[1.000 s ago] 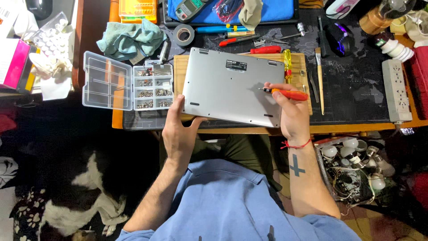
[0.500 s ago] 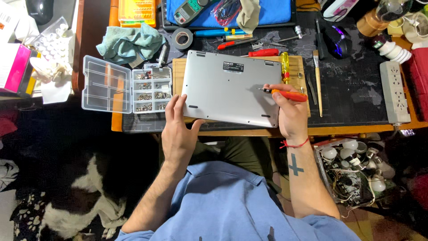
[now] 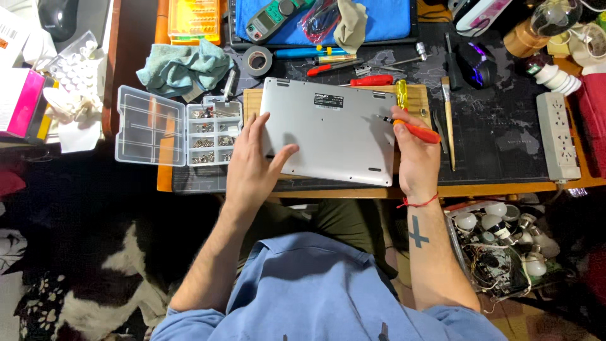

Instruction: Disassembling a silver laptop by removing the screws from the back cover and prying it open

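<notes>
Head view, item 1: laptop [image 3: 328,136], silver, upside down, base panel up, lying on a wood board [image 3: 416,98] at the front-centre of your bench. Prob. rigid but thin shell; smooth metal, so likely slippery under a flat palm. Medium weight by the look. Best hold: press at the corners or edges, not mid-panel, which may flex.

Item 2: screwdriver [image 3: 413,129], orange handle, slim tip on the panel near its right edge. Light, stiff; tip could skate on the smooth lid and scratch.

Item 3: left hand [image 3: 255,161]. Fingers spread apart, lying flat on the laptop's left end, thumb out to the right; nothing gripped, just bracing. Forearm comes up from lower left.

Item 4: right hand [image 3: 416,155]. Closed round the screwdriver handle, wrist at the laptop's right front corner, red string on the wrist.

Misc. nearby: clear parts box [image 3: 180,132], lid open, touching or just beside the board's left side; teal cloth [image 3: 183,66] behind it; tape roll [image 3: 257,61]; red screwdriver [image 3: 372,80] and yellow screwdriver [image 3: 401,91] behind the laptop; power strip [image 3: 558,136] far right.
</notes>
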